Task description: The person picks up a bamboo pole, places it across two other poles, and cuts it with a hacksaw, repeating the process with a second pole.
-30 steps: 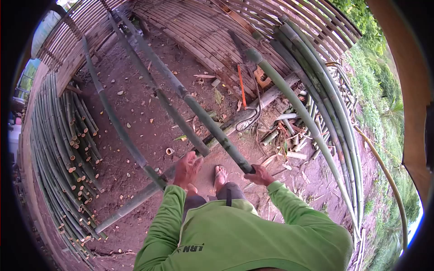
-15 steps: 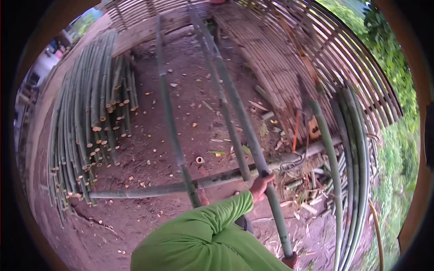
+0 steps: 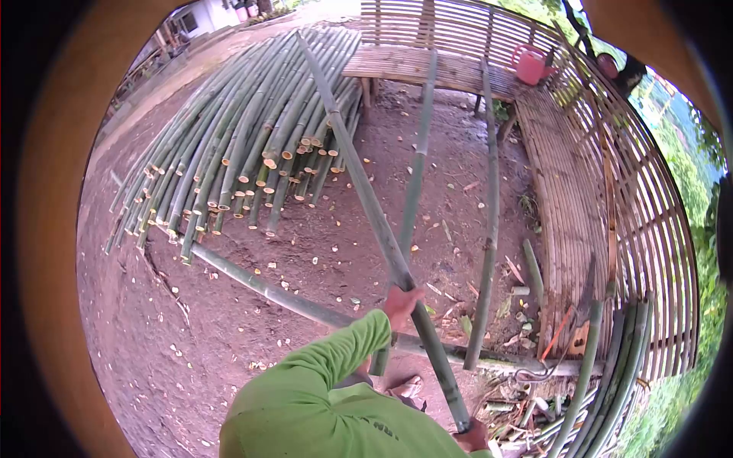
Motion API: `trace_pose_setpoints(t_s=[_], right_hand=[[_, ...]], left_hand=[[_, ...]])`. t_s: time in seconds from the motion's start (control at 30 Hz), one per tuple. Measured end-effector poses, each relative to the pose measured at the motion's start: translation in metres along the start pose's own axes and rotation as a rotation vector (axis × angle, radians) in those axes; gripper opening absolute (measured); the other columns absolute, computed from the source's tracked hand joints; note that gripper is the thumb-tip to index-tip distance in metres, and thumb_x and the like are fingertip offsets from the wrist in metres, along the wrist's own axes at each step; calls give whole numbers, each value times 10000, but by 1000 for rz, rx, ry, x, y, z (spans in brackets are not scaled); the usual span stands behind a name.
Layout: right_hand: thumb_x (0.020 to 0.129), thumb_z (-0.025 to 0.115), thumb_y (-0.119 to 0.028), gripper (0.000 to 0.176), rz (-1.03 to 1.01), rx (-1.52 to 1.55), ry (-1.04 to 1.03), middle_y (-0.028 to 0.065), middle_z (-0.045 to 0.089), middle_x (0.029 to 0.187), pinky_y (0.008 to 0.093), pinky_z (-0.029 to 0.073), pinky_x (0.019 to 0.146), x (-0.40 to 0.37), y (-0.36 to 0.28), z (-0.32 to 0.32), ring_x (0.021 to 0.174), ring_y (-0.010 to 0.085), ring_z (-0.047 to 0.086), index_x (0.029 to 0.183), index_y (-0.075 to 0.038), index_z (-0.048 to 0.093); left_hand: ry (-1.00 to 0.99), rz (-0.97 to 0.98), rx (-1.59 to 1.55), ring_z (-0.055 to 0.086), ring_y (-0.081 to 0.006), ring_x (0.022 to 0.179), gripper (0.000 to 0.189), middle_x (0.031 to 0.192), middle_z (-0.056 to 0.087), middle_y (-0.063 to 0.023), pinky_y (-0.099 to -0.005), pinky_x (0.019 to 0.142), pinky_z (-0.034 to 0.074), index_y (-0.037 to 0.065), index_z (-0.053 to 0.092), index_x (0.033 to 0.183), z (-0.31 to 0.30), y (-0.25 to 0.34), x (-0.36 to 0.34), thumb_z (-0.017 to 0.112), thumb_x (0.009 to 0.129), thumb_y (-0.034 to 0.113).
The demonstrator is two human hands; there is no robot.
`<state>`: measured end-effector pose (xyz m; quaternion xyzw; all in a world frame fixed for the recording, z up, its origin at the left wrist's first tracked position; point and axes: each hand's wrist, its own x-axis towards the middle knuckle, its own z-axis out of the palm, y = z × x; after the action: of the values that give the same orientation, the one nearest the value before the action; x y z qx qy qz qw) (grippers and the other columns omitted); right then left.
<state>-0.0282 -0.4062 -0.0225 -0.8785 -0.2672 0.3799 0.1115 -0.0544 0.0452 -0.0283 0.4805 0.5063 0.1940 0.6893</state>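
Note:
A long green bamboo pole (image 3: pixel 365 183) runs slantwise from the far pile down towards my body. My left hand (image 3: pixel 401 307) is wrapped round it partway along. Close to its near end, my right hand (image 3: pixel 473 435) grips the same pole, partly cut off from view by my green sleeve. Two other bamboo poles lie beyond: one pole (image 3: pixel 416 183) passes behind the held one, and another pole (image 3: pixel 490 206) lies to its right. Beneath them a crosswise bamboo pole (image 3: pixel 267 288) rests on the ground.
A large pile of cut bamboo (image 3: pixel 252 137) lies at the left. Slatted bamboo benches (image 3: pixel 561 183) line the back and right, with a pink watering can (image 3: pixel 532 64) in the corner. A handsaw (image 3: pixel 585 320) and upright poles (image 3: pixel 622 374) stand at the right, near bamboo scraps.
The held pole's far end has swung left, towards the pile, with both hands still round the pole. My view has also turned left, so the benches and pile appear further right.

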Motion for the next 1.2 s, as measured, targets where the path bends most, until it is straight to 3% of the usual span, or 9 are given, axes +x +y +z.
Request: trace_pose_setpoints(t_s=[0.27,0.47,0.6,0.73,0.83,0.87,1.0,1.1,1.2], right_hand=[[586,787,-307,595,-425,76,-7,211,650,857,440,518,748,128,-262,-10,804,385,637,1049,4,580],[631,766,-355,684,-667,182,-364,227,622,1062,420,484,875,154,-393,-2,975,379,608,1155,21,540],[678,773,-364,713,-831,-65,-251,213,600,1160,402,464,937,165,-368,28,1061,362,590,1224,25,529],[680,787,-379,670,-646,11,-205,217,632,1084,405,481,914,182,-318,7,1023,356,608,1172,26,577],[625,821,-438,723,-347,1,-31,216,627,1071,414,476,910,188,-278,-3,996,352,605,1132,27,597],[615,825,-448,757,-344,-44,29,219,614,1095,416,469,917,197,-261,-4,1011,351,596,1154,27,584],[598,830,-482,863,-259,-77,195,240,554,1190,419,441,953,210,-223,26,1086,357,550,1229,25,533],[590,832,-506,935,-151,49,156,259,519,1237,427,424,977,202,-228,47,1146,373,515,1277,24,485],[579,835,-527,989,-206,111,122,271,522,1233,434,425,982,196,-239,80,1162,389,513,1298,27,445]], left_hand=[[178,93,-288,587,-189,710,388,839,595,-73,-368,645,500,0,543,1054,-181,104,134,720,830,263],[-15,-115,-244,620,-190,809,565,1017,598,-138,-362,753,527,-11,375,1224,-169,7,-25,712,798,146],[268,-114,255,612,-277,903,682,1043,574,-214,-392,810,512,-85,340,1205,-249,15,-25,745,734,198],[585,26,779,600,-440,974,677,1049,582,-297,-484,862,472,-26,345,1223,-473,45,78,726,723,224],[1095,294,1058,570,-451,1027,706,1141,570,-311,-483,864,457,-32,307,1386,-588,205,116,626,848,296],[1338,825,1087,582,-428,1011,682,1134,585,-277,-466,885,450,-16,314,1385,-611,223,141,616,868,311],[726,651,883,645,-331,873,519,1004,639,-206,-403,735,505,-5,391,1293,-508,284,112,610,890,238],[301,774,892,640,-284,647,184,685,619,-157,-357,580,509,19,568,1007,-424,186,113,578,881,153],[-96,592,978,604,-400,818,233,869,616,-211,-499,686,475,25,588,895,-342,61,64,640,809,235]])
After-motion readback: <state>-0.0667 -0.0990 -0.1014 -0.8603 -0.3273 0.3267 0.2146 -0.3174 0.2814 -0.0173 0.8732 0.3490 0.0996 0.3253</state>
